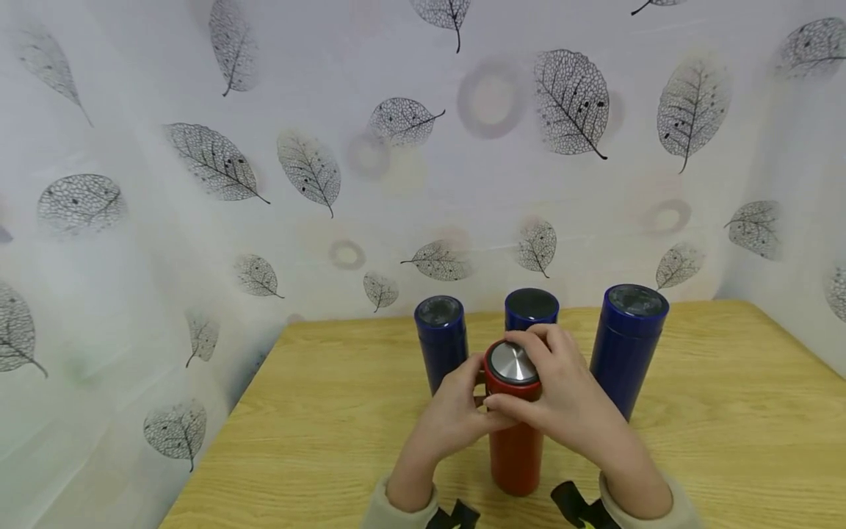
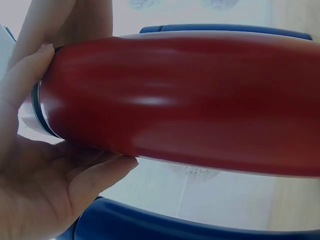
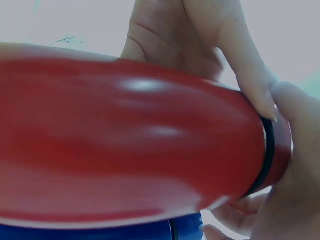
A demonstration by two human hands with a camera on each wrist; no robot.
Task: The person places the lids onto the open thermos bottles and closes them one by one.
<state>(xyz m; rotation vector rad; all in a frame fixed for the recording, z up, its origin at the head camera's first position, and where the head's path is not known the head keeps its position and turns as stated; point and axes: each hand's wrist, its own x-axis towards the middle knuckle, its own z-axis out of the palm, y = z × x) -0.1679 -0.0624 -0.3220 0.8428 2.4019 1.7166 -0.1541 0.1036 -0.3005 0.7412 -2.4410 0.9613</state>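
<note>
A red thermos bottle (image 1: 515, 459) with a silver-topped lid (image 1: 513, 362) stands upright near the table's front edge. My left hand (image 1: 454, 408) grips its upper part from the left, with the thumb across the front. From the right, my right hand (image 1: 571, 393) holds the lid, its thumb in front and fingers round the back rim. In the left wrist view the red body (image 2: 175, 100) fills the middle, fingers at its top end. The right wrist view shows a dark ring (image 3: 265, 155) between the red body and the lid, with a thumb close to it.
Three dark blue bottles stand behind the red one: a left one (image 1: 441, 349), a middle one (image 1: 531, 307) partly hidden by my right hand, and a right one (image 1: 624, 353). A leaf-patterned curtain (image 1: 396, 206) hangs behind the wooden table (image 1: 317, 426).
</note>
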